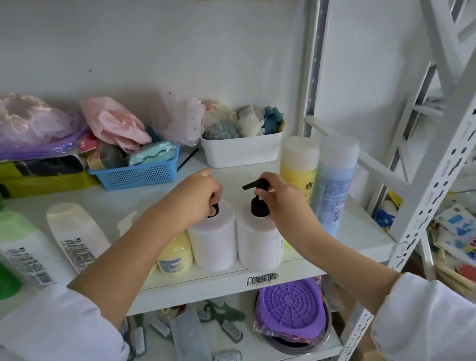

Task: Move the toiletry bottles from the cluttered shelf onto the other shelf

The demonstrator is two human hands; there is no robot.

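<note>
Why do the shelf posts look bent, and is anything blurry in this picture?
Head view: the wide-angle lens bows the shelf post near the edges; lighting is soft and even with faint shadows; the sleeves at the bottom corners are blurred, while both hands, left hand and right hand, look fairly sharp.

Bright even daylight, soft focus, bowed edges

Two white cylindrical pump bottles (214, 240) (258, 241) stand side by side at the front edge of the white metal shelf (185, 291), a yellow-filled bottle (299, 170) and blue-filled bottle (337, 183) to their right, a white plastic tub (243, 151) behind, a blue mesh basket (139, 172) left of the tub.
</note>
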